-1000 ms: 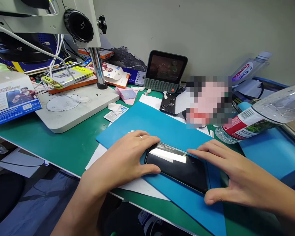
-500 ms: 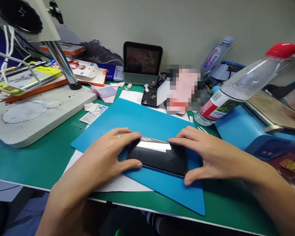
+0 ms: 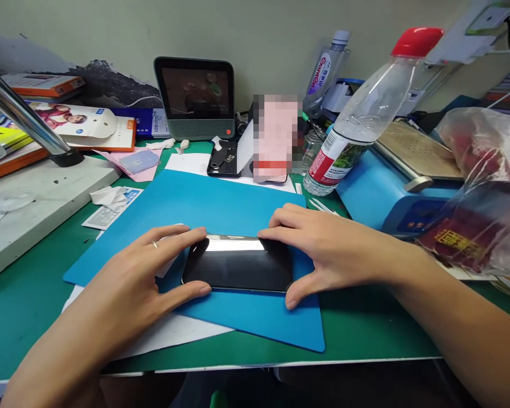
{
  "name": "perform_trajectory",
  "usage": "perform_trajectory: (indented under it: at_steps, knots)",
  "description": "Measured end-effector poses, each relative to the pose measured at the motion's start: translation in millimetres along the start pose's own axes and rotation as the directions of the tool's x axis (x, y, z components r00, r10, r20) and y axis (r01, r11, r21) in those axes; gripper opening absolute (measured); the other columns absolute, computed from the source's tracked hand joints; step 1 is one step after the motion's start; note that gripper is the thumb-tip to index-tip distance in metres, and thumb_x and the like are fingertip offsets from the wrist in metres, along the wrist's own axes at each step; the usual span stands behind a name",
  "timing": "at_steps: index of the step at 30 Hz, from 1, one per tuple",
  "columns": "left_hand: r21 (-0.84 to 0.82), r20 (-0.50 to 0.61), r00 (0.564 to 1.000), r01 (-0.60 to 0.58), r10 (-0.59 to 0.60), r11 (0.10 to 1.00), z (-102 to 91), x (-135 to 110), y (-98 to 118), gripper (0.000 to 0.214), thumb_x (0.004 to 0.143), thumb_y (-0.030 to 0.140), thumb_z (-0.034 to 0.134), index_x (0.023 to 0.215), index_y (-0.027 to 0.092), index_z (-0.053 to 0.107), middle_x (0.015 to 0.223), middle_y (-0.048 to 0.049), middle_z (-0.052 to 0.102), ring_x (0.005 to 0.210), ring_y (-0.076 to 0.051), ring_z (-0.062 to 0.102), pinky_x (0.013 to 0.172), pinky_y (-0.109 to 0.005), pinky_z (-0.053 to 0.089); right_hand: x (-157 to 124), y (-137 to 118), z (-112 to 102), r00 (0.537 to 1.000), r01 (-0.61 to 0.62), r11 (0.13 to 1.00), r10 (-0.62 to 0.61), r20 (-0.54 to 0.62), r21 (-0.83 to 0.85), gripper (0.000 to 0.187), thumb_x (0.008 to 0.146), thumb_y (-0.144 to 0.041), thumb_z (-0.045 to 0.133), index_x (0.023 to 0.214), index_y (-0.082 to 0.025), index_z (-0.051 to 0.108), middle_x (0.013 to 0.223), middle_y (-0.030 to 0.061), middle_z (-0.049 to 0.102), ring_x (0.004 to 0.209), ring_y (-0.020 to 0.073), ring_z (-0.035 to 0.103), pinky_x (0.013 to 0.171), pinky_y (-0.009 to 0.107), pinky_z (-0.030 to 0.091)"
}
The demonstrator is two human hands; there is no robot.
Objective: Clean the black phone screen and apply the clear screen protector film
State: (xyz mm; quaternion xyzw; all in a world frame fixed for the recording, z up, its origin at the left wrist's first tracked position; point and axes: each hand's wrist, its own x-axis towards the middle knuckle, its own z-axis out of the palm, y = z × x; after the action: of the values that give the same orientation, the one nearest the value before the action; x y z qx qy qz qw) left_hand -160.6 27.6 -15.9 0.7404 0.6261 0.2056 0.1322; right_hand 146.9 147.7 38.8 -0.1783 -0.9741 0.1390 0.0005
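A black phone (image 3: 238, 266) lies screen up on a blue mat (image 3: 221, 204) near the desk's front edge. My left hand (image 3: 140, 277) grips the phone's left end, thumb at the near corner and fingers along the far edge. My right hand (image 3: 323, 243) grips the right end the same way, thumb on the near right corner. A bright reflection runs along the phone's far edge between my fingertips.
A clear bottle with a red cap (image 3: 365, 113) leans behind the mat at the right. A blue machine (image 3: 382, 198) and a plastic bag (image 3: 480, 187) stand at the right. A small screen (image 3: 195, 96) and another phone (image 3: 223, 158) sit at the back. A microscope base (image 3: 29, 192) fills the left.
The view has swung to the right, so the microscope has slid out at the left. Both hands have stayed on the phone's ends, the right fingers curling closer round it.
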Motion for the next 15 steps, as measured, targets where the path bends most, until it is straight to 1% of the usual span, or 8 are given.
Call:
perform_trajectory:
  at_steps: [2,7,12,15]
  knots:
    - [0.01,0.001,1.0,0.005,-0.005,1.0,-0.6,0.2,0.0,0.068,0.086,0.079,0.064,0.147,0.05,0.058,0.15,-0.0019,0.062,0.131,-0.034,0.066,0.104,-0.052,0.059,0.2,0.3,0.5,1.0,0.007,1.0,-0.007,0.002,0.001,0.083,0.078,-0.074,0.075,0.134,-0.013,0.068,0.115,0.0143,0.064,0.099,0.027,0.059,0.075,0.035,0.046]
    - [0.025,0.038,0.999,0.038,-0.039,0.999,-6.1,3.0,5.0,0.07,0.084,0.082,0.063,0.146,0.048,0.06,0.148,-0.0038,0.064,0.128,-0.037,0.067,0.1,-0.054,0.061,1.3,0.8,1.6,1.0,0.016,1.0,-0.016,-0.011,-0.008,0.084,0.078,-0.078,0.073,0.131,-0.013,0.069,0.113,0.0138,0.063,0.099,0.0267,0.059,0.074,0.034,0.045]
    - [0.037,0.023,0.999,0.034,-0.035,0.999,-6.7,4.0,6.2,0.071,0.084,0.082,0.063,0.145,0.046,0.062,0.147,-0.0052,0.065,0.124,-0.037,0.07,0.096,-0.051,0.063,0.6,0.3,1.3,0.999,0.03,0.999,-0.031,-0.023,-0.025,0.079,0.08,-0.076,0.073,0.128,-0.013,0.07,0.113,0.0142,0.064,0.099,0.0268,0.059,0.073,0.033,0.045]
    - [0.052,0.013,1.0,0.021,-0.022,0.998,-4.7,2.7,4.3,0.07,0.084,0.081,0.064,0.146,0.049,0.06,0.148,-0.0037,0.064,0.124,-0.036,0.07,0.096,-0.05,0.064,-0.3,0.5,1.3,0.999,0.029,0.999,-0.03,-0.019,-0.028,0.077,0.081,-0.073,0.074,0.128,-0.012,0.07,0.113,0.0141,0.063,0.098,0.0263,0.059,0.072,0.033,0.045]
